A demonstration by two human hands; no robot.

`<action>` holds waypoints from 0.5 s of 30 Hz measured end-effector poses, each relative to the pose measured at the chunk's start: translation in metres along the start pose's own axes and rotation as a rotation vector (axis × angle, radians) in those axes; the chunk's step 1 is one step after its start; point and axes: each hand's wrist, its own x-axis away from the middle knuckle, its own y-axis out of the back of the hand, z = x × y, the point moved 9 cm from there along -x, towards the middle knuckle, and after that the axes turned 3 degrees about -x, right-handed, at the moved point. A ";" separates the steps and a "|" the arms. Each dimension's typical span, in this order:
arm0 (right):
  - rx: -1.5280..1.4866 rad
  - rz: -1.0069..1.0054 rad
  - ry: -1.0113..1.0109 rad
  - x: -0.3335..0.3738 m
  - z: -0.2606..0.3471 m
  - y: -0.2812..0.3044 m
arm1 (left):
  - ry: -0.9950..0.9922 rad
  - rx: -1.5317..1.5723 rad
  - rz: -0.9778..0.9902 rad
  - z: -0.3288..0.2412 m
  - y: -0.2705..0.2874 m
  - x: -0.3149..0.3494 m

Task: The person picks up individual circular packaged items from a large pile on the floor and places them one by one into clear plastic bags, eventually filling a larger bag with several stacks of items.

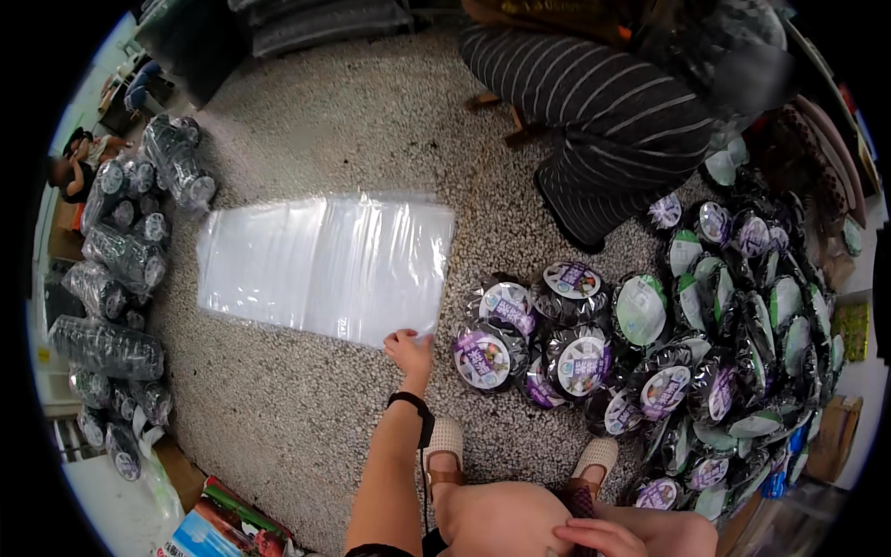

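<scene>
"Two hands of ours are in view, so what does each have?"

"Our left hand [408, 351] bends its fingers at the near right corner of the clear plastic sheets [320, 265]; we can't tell whether they are pinched on the film. Our right hand [605, 537] lies by the knee, cut off by the lower edge, so we can't tell whether it grips anything."

"And the sheets?"

"Flat on the speckled floor [269, 395], spreading from our left hand toward ten o'clock, edges slightly fanned."

"What could go wrong there?"

"Slick layers could cling and lift together, or slide askew, if we tug that corner carelessly."

"Anything further out?"

"Dark round packs [580, 364] sit close by at three o'clock. Rounded and heaped higher behind, they could roll onto the film if we knock them. At one o'clock a co-worker in striped trousers [603, 88] sits near enough that a shifted foot might crease the far edge. Wrapped bundles [107, 348] line nine o'clock, well apart from us."
</scene>
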 end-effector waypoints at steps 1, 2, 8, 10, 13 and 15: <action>-0.015 -0.003 -0.031 -0.001 -0.009 0.004 | -0.061 -0.031 -0.086 -0.003 -0.001 0.001; -0.028 0.026 -0.039 -0.001 -0.010 0.006 | -0.096 0.141 0.113 0.023 -0.015 -0.019; 0.012 -0.067 -0.099 0.017 -0.012 0.034 | -0.176 0.158 0.347 0.010 -0.025 -0.044; 0.040 -0.084 -0.113 0.030 0.016 0.036 | 0.131 0.344 0.301 0.039 0.000 -0.075; 0.136 -0.072 0.008 0.023 0.016 0.039 | 0.470 0.683 0.242 0.059 0.061 -0.121; 0.126 -0.163 0.017 0.035 0.028 0.044 | 0.557 0.869 0.280 0.011 0.087 -0.129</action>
